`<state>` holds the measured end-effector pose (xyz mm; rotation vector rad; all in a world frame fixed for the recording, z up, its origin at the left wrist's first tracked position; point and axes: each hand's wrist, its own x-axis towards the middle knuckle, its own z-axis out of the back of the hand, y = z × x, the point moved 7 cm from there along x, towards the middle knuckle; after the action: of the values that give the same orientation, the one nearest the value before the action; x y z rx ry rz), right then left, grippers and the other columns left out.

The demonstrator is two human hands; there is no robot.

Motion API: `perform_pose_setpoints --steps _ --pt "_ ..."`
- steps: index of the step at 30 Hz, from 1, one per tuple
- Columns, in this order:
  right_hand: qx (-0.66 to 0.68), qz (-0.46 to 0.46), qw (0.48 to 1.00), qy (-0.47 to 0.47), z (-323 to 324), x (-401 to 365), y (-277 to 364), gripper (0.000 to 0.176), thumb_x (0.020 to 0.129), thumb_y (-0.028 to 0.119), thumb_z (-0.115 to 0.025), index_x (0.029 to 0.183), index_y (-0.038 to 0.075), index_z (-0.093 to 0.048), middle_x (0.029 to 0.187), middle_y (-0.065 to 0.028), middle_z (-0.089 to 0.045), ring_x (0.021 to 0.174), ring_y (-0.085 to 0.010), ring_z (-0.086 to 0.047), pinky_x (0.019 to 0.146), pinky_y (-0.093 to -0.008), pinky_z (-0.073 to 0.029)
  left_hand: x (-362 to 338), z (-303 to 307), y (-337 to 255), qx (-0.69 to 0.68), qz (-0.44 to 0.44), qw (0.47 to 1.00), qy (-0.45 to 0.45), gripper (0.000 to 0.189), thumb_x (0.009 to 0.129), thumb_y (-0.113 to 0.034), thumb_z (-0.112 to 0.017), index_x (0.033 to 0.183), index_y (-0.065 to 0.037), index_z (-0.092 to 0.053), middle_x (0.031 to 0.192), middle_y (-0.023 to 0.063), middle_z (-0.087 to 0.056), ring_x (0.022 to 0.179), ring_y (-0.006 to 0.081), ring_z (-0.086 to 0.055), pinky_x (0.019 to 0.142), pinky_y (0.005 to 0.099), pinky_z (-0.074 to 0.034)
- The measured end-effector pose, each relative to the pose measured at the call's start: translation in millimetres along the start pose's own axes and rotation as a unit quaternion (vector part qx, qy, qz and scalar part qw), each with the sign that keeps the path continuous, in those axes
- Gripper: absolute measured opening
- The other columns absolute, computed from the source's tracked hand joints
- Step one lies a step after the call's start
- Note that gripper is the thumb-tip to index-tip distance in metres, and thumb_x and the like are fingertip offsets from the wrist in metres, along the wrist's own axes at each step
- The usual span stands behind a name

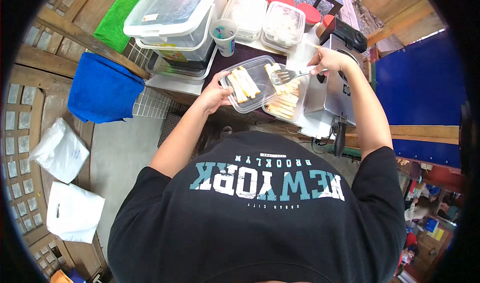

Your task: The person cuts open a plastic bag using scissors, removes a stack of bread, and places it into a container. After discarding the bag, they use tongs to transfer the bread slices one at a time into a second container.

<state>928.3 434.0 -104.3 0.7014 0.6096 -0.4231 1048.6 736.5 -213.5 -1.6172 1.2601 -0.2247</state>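
My left hand [216,96] grips the left side of a clear plastic container [257,73], its fingers closed on the rim. Pale yellow sticks of food [242,84] lie in the container's left part. In my right hand [327,61] is the handle of a metal serving fork [287,76]. The fork's head is over more food sticks [278,78] near the container's right side. Beside and partly under this container is a second clear container [300,104] that holds several similar sticks. Whether the fork touches the sticks is too small to tell.
A large lidded plastic bin [167,18] and a printed cup [224,35] stand at the back left. Smaller lidded tubs [284,24] sit behind the containers. A metal appliance [337,95] with a black handle is at the right. Blue cloth [102,88] hangs at the left.
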Motion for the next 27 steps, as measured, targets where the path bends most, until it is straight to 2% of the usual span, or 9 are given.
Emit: perform_pose_setpoints --steps 5,6,8,12,13,16,22,25,27 --pt "-0.067 -0.019 0.998 0.0 8 -18 3 0.03 0.067 0.014 -0.074 0.095 0.004 -0.071 0.072 -0.0023 -0.066 0.057 -0.009 -0.055 0.047 -0.0262 -0.044 -6 26 -2 0.0 -0.015 0.999 -0.046 0.061 0.081 0.008 -0.053 0.132 -0.014 -0.028 0.122 0.0171 -0.05 0.1 0.0315 -0.061 0.076 0.0461 -0.057" --pt "-0.095 -0.023 0.995 0.007 5 -20 4 0.03 0.066 0.014 -0.075 0.095 0.005 -0.071 0.073 -0.0039 -0.067 0.059 -0.0109 -0.057 0.049 -0.0277 -0.046 -7 32 -1 -0.011 -0.02 0.999 -0.048 0.063 0.083 0.009 -0.05 0.135 -0.016 -0.023 0.122 0.0182 -0.048 0.094 0.0299 -0.063 0.073 0.0434 -0.058" --pt "-0.15 -0.031 0.988 0.02 -1 -20 8 0.031 0.064 0.015 -0.075 0.093 0.005 -0.071 0.074 -0.0069 -0.068 0.063 -0.0146 -0.061 0.054 -0.0308 -0.048 -10 43 1 -0.021 -0.022 0.998 -0.053 0.063 0.084 0.008 -0.049 0.135 -0.016 -0.022 0.123 0.0184 -0.048 0.095 0.03 -0.063 0.073 0.0433 -0.058" --pt "-0.336 0.036 0.941 0.004 -22 -2 12 0.031 0.062 0.019 -0.075 0.092 0.012 -0.072 0.081 -0.0105 -0.069 0.072 -0.0245 -0.065 0.064 -0.0374 -0.051 -20 42 0 -0.025 -0.024 0.997 -0.069 0.061 0.083 0.008 -0.051 0.134 -0.014 -0.026 0.124 0.0166 -0.048 0.101 0.0313 -0.06 0.076 0.0454 -0.057" --pt "-0.358 0.033 0.933 -0.001 -25 -1 17 0.031 0.061 0.019 -0.076 0.091 0.013 -0.072 0.08 -0.0099 -0.069 0.073 -0.0248 -0.066 0.065 -0.0377 -0.051 -22 41 0 -0.029 -0.023 0.997 -0.069 0.061 0.082 0.008 -0.052 0.133 -0.014 -0.028 0.126 0.0156 -0.048 0.104 0.0318 -0.059 0.078 0.0466 -0.056" --pt "-0.416 0.034 0.909 -0.01 -34 -5 40 0.03 0.057 0.021 -0.078 0.085 0.012 -0.073 0.077 -0.0087 -0.068 0.075 -0.0256 -0.066 0.067 -0.0382 -0.051 -24 38 4 -0.035 -0.024 0.997 -0.069 0.061 0.082 0.007 -0.053 0.134 -0.014 -0.027 0.123 0.0152 -0.05 0.098 0.0304 -0.062 0.076 0.0448 -0.057" --pt "-0.451 0.037 0.887 -0.094 -13 -19 51 0.031 0.055 0.021 -0.08 0.083 0.011 -0.072 0.074 -0.0099 -0.067 0.075 -0.0274 -0.066 0.067 -0.0376 -0.052 -24 34 6 -0.042 -0.025 0.997 -0.053 0.061 0.082 0.006 -0.053 0.134 -0.013 -0.026 0.117 0.0149 -0.053 0.092 0.0292 -0.064 0.074 0.0433 -0.058" --pt "-0.457 -0.003 0.881 -0.121 -2 -23 44 0.029 0.056 0.021 -0.079 0.082 0.011 -0.072 0.074 -0.0107 -0.067 0.075 -0.0281 -0.066 0.068 -0.0379 -0.052 -24 33 6 -0.04 -0.023 0.997 -0.054 0.061 0.082 0.006 -0.053 0.134 -0.013 -0.027 0.119 0.0149 -0.052 0.095 0.0294 -0.063 0.075 0.0436 -0.058" --pt "-0.411 -0.009 0.898 -0.159 6 -35 47 0.03 0.058 0.022 -0.078 0.085 0.011 -0.072 0.075 -0.0121 -0.067 0.077 -0.0281 -0.066 0.071 -0.0381 -0.052 -25 28 4 -0.041 -0.026 0.998 -0.047 0.061 0.082 0.006 -0.053 0.134 -0.012 -0.027 0.121 0.0149 -0.051 0.097 0.0296 -0.062 0.075 0.0441 -0.058"
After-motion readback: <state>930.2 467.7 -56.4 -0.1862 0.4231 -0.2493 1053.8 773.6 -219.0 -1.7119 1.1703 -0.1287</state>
